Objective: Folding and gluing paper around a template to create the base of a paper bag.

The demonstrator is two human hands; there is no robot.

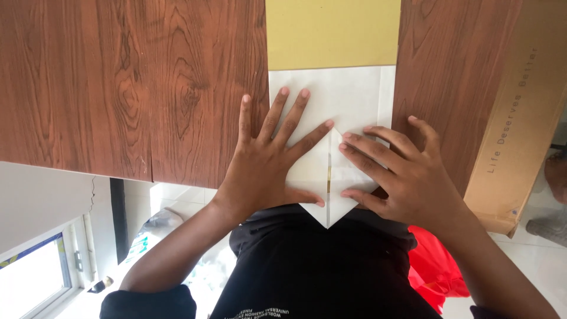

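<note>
A sheet of paper [348, 94], white on the near part and yellow on the far part, lies on a dark wooden table [130, 88]. Its near corners are folded in to a point that hangs over the table's near edge. My left hand [269, 156] lies flat with fingers spread on the left folded flap. My right hand [396, 171] presses flat on the right flap, its fingertips at the centre seam. Neither hand grips anything.
A brown cardboard box [520, 124] leans at the table's right side. Below the table edge are my dark shirt, a red bag [437, 266] at right, a white tiled floor and a window frame [41, 277] at lower left.
</note>
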